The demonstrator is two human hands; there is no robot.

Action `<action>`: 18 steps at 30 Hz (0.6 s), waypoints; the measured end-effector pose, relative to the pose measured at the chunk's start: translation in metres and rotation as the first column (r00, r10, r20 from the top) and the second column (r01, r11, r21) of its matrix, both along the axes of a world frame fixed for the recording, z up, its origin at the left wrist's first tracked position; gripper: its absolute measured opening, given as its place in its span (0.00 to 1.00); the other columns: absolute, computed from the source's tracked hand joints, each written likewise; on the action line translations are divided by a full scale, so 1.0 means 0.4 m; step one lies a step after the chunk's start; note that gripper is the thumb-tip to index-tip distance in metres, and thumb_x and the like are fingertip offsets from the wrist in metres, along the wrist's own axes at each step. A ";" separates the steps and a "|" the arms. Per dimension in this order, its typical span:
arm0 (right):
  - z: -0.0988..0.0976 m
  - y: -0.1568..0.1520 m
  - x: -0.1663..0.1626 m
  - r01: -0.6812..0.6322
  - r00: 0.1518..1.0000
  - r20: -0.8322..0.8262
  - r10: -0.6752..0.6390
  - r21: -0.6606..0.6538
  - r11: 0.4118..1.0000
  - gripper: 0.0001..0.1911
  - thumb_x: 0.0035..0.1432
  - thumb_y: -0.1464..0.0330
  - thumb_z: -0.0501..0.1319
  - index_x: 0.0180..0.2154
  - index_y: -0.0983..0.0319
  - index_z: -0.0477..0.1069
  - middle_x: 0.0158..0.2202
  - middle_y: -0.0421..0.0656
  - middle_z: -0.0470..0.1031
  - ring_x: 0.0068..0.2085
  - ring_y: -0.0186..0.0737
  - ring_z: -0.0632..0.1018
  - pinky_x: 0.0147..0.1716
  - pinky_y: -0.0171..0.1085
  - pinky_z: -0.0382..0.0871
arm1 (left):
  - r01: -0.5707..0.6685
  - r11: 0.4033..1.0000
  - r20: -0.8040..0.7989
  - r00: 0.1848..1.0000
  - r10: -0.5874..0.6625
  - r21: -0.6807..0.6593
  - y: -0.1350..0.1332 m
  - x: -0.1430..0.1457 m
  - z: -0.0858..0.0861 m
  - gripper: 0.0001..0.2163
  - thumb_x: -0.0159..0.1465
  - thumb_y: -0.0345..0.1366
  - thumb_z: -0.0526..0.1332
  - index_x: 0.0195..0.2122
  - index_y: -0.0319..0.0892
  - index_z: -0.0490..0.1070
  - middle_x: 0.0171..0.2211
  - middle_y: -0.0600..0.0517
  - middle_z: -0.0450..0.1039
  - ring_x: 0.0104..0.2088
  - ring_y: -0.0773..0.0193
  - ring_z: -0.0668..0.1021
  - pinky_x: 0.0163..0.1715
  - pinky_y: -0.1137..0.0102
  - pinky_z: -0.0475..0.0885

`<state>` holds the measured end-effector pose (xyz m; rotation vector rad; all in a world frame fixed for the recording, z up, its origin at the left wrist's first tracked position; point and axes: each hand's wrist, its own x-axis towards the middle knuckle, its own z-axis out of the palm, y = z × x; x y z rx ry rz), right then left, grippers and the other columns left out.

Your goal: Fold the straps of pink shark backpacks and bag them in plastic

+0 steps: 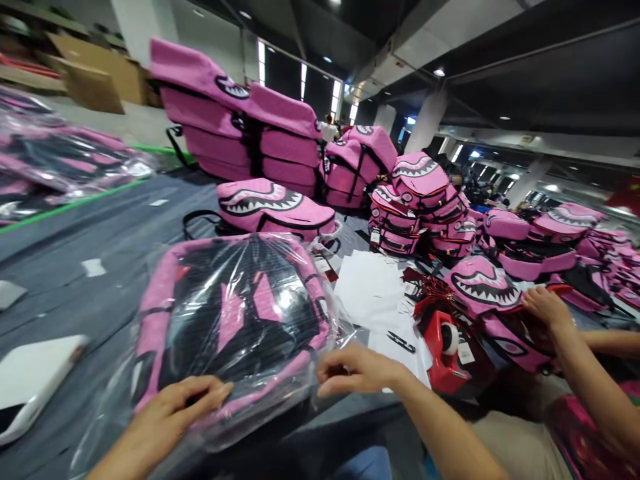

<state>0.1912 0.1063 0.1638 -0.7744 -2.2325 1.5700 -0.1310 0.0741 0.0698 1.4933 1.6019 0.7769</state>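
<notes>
A pink and black backpack [273,333] lies with its strap side up on the table in front of me, inside a clear plastic bag [260,413]. At its near left corner, my left hand [183,407] has thumb and fingertips closed on the plastic. My right hand [357,370] is by the near right corner, fingers curled and pinched at the bag's loose edge. Its fingertips are partly hidden. Just behind the bagged pack sits a pink backpack with a toothed-mouth print [275,207].
White papers [370,293] with a black pen-like item [401,342] lie to the right, beside a red tape dispenser [447,353]. A co-worker's hand [550,307] touches another pink backpack [483,287]. Stacked backpacks [210,113] stand behind. A white device [37,383] lies left.
</notes>
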 end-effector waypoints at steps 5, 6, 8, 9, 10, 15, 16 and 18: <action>0.020 0.168 -0.136 -0.428 0.836 0.482 0.263 0.272 0.862 0.10 0.61 0.68 0.67 0.30 0.58 0.68 0.23 0.29 0.65 0.24 0.30 0.64 0.27 0.33 0.52 | 0.021 0.999 0.054 0.998 -0.019 -0.035 0.001 0.028 0.022 0.38 0.41 0.81 0.54 0.17 0.45 0.67 0.22 0.52 0.67 0.29 0.57 0.72 0.33 0.67 0.66; 0.007 0.187 -0.159 -0.460 0.802 0.542 0.251 0.294 0.838 0.10 0.60 0.70 0.68 0.29 0.57 0.68 0.23 0.29 0.66 0.24 0.29 0.64 0.26 0.33 0.52 | 0.023 0.999 0.054 0.998 -0.021 -0.036 0.001 0.027 0.019 0.37 0.42 0.80 0.54 0.17 0.45 0.67 0.22 0.52 0.67 0.29 0.57 0.72 0.33 0.67 0.66; -0.022 0.213 -0.194 -0.485 0.737 0.650 0.187 0.316 0.815 0.12 0.59 0.69 0.70 0.28 0.57 0.67 0.23 0.29 0.66 0.24 0.30 0.65 0.26 0.33 0.51 | 0.022 0.999 0.055 0.998 -0.020 -0.035 0.001 0.021 0.010 0.36 0.44 0.78 0.54 0.17 0.45 0.66 0.22 0.52 0.66 0.29 0.58 0.71 0.32 0.67 0.65; -0.034 0.223 -0.205 -0.480 0.707 0.692 0.149 0.313 0.820 0.13 0.58 0.68 0.71 0.28 0.57 0.67 0.23 0.29 0.66 0.24 0.30 0.65 0.26 0.33 0.51 | 0.023 0.999 0.055 0.998 -0.021 -0.030 0.001 0.019 0.007 0.35 0.45 0.77 0.54 0.17 0.45 0.66 0.22 0.52 0.66 0.29 0.58 0.71 0.32 0.67 0.65; -0.042 0.232 -0.211 -0.452 0.684 0.722 0.101 0.311 0.836 0.14 0.56 0.65 0.72 0.28 0.57 0.68 0.23 0.30 0.66 0.24 0.31 0.66 0.26 0.33 0.51 | 0.027 0.999 0.054 0.998 -0.026 -0.025 0.000 0.017 0.004 0.35 0.46 0.77 0.54 0.17 0.45 0.67 0.22 0.52 0.66 0.28 0.58 0.71 0.31 0.67 0.65; -0.052 0.262 -0.168 -0.058 0.738 0.643 -0.203 0.361 0.931 0.24 0.43 0.59 0.80 0.34 0.57 0.68 0.23 0.29 0.70 0.26 0.33 0.70 0.26 0.32 0.54 | 0.055 0.999 0.036 0.998 -0.055 0.002 -0.001 0.008 -0.002 0.35 0.46 0.77 0.54 0.18 0.45 0.69 0.23 0.51 0.70 0.29 0.57 0.72 0.31 0.67 0.67; -0.054 0.255 -0.149 0.038 0.750 0.590 -0.299 0.412 0.910 0.24 0.44 0.61 0.80 0.33 0.57 0.67 0.24 0.30 0.71 0.27 0.33 0.70 0.26 0.32 0.54 | 0.052 0.999 0.033 0.998 -0.052 0.005 0.000 0.006 -0.005 0.36 0.46 0.78 0.54 0.18 0.46 0.71 0.24 0.51 0.71 0.29 0.57 0.73 0.32 0.67 0.68; -0.067 0.220 -0.115 0.195 0.734 0.470 -0.490 0.546 0.815 0.17 0.53 0.65 0.76 0.33 0.59 0.67 0.28 0.34 0.72 0.30 0.34 0.71 0.29 0.33 0.55 | 0.058 0.998 0.024 0.998 -0.058 0.007 0.001 0.004 -0.009 0.37 0.45 0.80 0.53 0.19 0.46 0.73 0.24 0.50 0.73 0.30 0.56 0.74 0.32 0.67 0.69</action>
